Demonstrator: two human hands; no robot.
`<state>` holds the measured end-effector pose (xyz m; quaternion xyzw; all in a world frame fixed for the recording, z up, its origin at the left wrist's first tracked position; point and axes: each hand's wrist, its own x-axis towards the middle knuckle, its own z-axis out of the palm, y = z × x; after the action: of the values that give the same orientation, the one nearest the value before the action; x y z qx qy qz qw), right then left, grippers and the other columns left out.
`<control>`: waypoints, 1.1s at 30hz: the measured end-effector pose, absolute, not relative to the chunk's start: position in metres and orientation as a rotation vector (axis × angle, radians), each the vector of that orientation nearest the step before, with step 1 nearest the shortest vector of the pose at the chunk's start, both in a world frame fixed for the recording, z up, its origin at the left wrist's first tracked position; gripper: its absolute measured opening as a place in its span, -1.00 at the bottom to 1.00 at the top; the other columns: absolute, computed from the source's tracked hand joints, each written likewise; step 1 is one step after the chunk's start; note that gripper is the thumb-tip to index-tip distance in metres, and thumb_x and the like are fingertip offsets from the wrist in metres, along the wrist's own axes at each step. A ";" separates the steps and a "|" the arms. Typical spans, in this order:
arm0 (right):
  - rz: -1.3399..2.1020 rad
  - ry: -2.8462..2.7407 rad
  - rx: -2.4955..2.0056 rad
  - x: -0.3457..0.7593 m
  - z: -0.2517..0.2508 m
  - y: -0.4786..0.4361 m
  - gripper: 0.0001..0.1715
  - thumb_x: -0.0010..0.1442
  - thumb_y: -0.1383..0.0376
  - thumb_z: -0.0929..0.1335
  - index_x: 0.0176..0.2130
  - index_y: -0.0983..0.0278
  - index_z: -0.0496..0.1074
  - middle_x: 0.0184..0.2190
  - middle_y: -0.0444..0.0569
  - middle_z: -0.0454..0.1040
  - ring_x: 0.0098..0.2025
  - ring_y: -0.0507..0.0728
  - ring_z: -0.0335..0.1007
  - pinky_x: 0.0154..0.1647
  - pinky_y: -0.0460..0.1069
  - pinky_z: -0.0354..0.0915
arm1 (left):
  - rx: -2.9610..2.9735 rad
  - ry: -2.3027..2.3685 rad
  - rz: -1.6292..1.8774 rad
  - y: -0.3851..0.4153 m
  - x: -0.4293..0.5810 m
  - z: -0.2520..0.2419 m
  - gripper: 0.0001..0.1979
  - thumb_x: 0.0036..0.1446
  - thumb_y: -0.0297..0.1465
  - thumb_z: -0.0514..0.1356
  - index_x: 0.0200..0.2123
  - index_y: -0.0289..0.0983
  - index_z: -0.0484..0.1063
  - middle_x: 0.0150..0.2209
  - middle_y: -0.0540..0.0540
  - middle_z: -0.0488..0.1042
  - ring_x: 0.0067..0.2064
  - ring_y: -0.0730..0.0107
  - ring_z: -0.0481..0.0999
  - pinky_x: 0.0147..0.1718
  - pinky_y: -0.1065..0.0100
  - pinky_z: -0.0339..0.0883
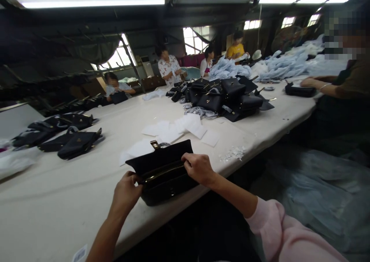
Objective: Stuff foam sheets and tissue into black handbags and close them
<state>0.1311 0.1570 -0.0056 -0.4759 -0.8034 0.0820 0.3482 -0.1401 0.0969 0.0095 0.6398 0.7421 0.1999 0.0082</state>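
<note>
A black handbag [170, 187] stands at the table's front edge with its flap raised and leaning back. A gold clasp plate [155, 144] sits on the flap's edge, and a gold zipper [157, 173] runs along the bag's mouth. My left hand [127, 188] pinches the bag's left end near the zipper. At the right end, my right hand [199, 167] is closed on the bag's upper edge by the flap. The fingertips of both hands are partly hidden against the dark material.
White sheets [173, 129] lie behind the bag, with small white scraps [234, 153] to the right. A heap of black handbags [214, 98] stands farther back; more black bags [78, 142] lie left. A co-worker [343, 81] handles a bag at right. Several other people sit or stand beyond the table.
</note>
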 end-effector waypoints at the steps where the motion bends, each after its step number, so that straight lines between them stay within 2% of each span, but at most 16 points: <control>1: 0.233 -2.056 -1.204 0.129 -0.008 0.159 -0.78 0.19 0.40 0.27 -0.21 0.22 0.47 -0.33 -0.11 0.56 -0.29 0.07 0.47 -0.28 -0.09 0.16 | 2.082 2.335 0.647 0.096 -0.136 0.010 -0.86 -0.09 -0.42 0.11 -0.44 -0.26 0.47 -0.23 -0.15 0.40 -0.21 0.13 0.45 -0.20 0.18 0.36; 4: 0.310 -1.987 -1.137 0.122 -0.013 0.167 -0.77 0.16 0.41 0.28 -0.24 0.22 0.50 -0.38 -0.13 0.55 -0.35 0.04 0.44 -0.30 -0.10 0.17 | 2.359 2.260 0.853 0.090 -0.112 0.006 -0.83 0.06 -0.39 0.11 -0.30 -0.27 0.47 -0.16 -0.21 0.37 -0.06 0.05 0.38 -0.09 0.14 0.34; 6: 0.373 -1.963 -1.094 0.118 -0.015 0.172 -0.77 0.13 0.42 0.29 -0.26 0.22 0.52 -0.42 -0.15 0.53 -0.41 0.02 0.40 -0.32 -0.10 0.16 | 2.448 2.054 0.912 0.089 -0.092 0.001 -0.80 0.21 -0.34 0.05 -0.24 -0.25 0.46 -0.16 -0.17 0.40 -0.08 0.14 0.40 -0.07 0.17 0.34; 9: 0.519 -1.925 -1.045 0.118 -0.015 0.180 -0.77 0.09 0.42 0.30 -0.31 0.22 0.54 -0.54 -0.19 0.45 -0.51 -0.01 0.30 -0.41 -0.12 0.13 | 2.442 1.854 0.805 0.095 -0.071 -0.009 -0.71 0.32 -0.33 -0.06 -0.22 -0.24 0.45 -0.23 -0.11 0.47 -0.15 0.24 0.45 -0.08 0.19 0.34; 12: 0.731 -1.870 -0.993 0.125 -0.013 0.189 -0.79 0.07 0.40 0.30 -0.35 0.24 0.54 -0.64 -0.22 0.32 -0.59 -0.03 0.17 -0.50 -0.13 0.07 | 2.430 1.887 0.909 0.104 -0.065 -0.015 -0.73 0.34 -0.34 -0.06 -0.15 -0.26 0.43 -0.15 -0.12 0.46 -0.08 0.23 0.44 -0.02 0.15 0.32; 14: 0.885 -1.807 -0.961 0.129 -0.013 0.196 -0.80 0.06 0.38 0.30 -0.35 0.26 0.54 -0.64 -0.21 0.31 -0.59 -0.04 0.14 -0.53 -0.13 0.06 | 2.417 1.927 1.068 0.111 -0.065 -0.017 -0.75 0.32 -0.34 0.00 -0.06 -0.27 0.39 -0.04 -0.16 0.41 0.02 0.19 0.38 0.04 0.12 0.28; 17: 1.174 -1.650 -0.949 0.131 -0.014 0.207 -0.82 0.04 0.33 0.32 -0.37 0.30 0.52 -0.63 -0.19 0.29 -0.59 -0.04 0.10 -0.58 -0.14 0.02 | 2.391 1.942 1.139 0.118 -0.065 -0.019 -0.73 0.29 -0.35 0.06 0.02 -0.26 0.35 0.02 -0.18 0.36 0.07 0.16 0.32 0.09 0.10 0.25; 19: 1.328 -1.526 -0.961 0.129 -0.015 0.210 -0.82 0.02 0.29 0.34 -0.38 0.33 0.51 -0.66 -0.20 0.25 -0.61 -0.05 0.07 -0.60 -0.14 -0.01 | 2.384 1.919 1.121 0.121 -0.065 -0.019 -0.76 0.28 -0.38 0.06 -0.02 -0.25 0.38 -0.01 -0.16 0.36 0.06 0.19 0.32 0.08 0.11 0.27; 23: 1.439 -1.441 -0.945 0.131 -0.020 0.214 -0.78 0.05 0.24 0.37 -0.33 0.35 0.50 -0.66 -0.20 0.25 -0.63 -0.06 0.05 -0.62 -0.15 -0.03 | 2.431 1.902 1.049 0.122 -0.063 -0.020 -0.86 0.26 -0.42 0.08 -0.23 -0.25 0.44 -0.03 -0.15 0.36 0.03 0.17 0.33 0.04 0.08 0.27; 26: 1.303 -1.448 -0.986 0.147 -0.026 0.241 -0.63 0.17 0.12 0.31 -0.19 0.35 0.46 -0.61 -0.17 0.31 -0.64 -0.04 0.08 -0.62 -0.13 0.05 | 2.468 1.929 1.048 0.119 -0.062 -0.023 -0.86 0.25 -0.41 0.10 -0.14 -0.26 0.39 -0.12 -0.15 0.39 -0.06 0.17 0.38 -0.05 0.09 0.30; 28: 0.976 -1.510 -1.190 0.163 -0.030 0.279 -0.57 0.21 0.08 0.27 -0.11 0.35 0.42 -0.44 -0.07 0.43 -0.50 0.02 0.27 -0.46 -0.08 0.24 | 2.460 1.963 1.124 0.117 -0.063 -0.028 -0.77 0.25 -0.39 0.11 -0.03 -0.28 0.33 -0.08 -0.18 0.38 -0.03 0.15 0.37 -0.03 0.10 0.29; 30: 0.644 -1.611 -1.452 0.178 -0.032 0.327 -0.51 0.15 0.12 0.34 -0.01 0.35 0.38 -0.16 0.06 0.46 -0.19 0.12 0.38 -0.13 0.00 0.31 | 2.436 2.003 1.172 0.116 -0.064 -0.033 -0.69 0.24 -0.35 0.11 0.04 -0.28 0.29 0.00 -0.21 0.34 0.03 0.12 0.34 0.03 0.09 0.26; 31: 0.562 -1.651 -1.546 0.184 -0.033 0.350 -0.40 0.07 0.14 0.41 0.05 0.35 0.35 -0.03 0.12 0.41 -0.04 0.18 0.34 0.00 0.04 0.26 | 2.426 2.019 1.167 0.117 -0.064 -0.035 -0.67 0.24 -0.34 0.11 0.06 -0.27 0.27 0.01 -0.22 0.33 0.04 0.10 0.33 0.04 0.07 0.26; 33: 0.521 -1.709 -1.652 0.188 -0.034 0.389 -0.10 -0.19 0.22 0.55 0.12 0.34 0.30 0.11 0.18 0.32 0.12 0.30 0.22 0.13 0.12 0.17 | 2.410 2.034 1.110 0.119 -0.066 -0.038 -0.63 0.23 -0.32 0.10 0.09 -0.26 0.24 0.03 -0.22 0.31 0.05 0.06 0.32 0.04 0.04 0.25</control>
<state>0.1882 0.3887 -0.0342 -0.6368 -0.6588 0.2007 0.3467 -0.0660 0.1186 -0.0376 0.7171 0.6053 0.3303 -0.1009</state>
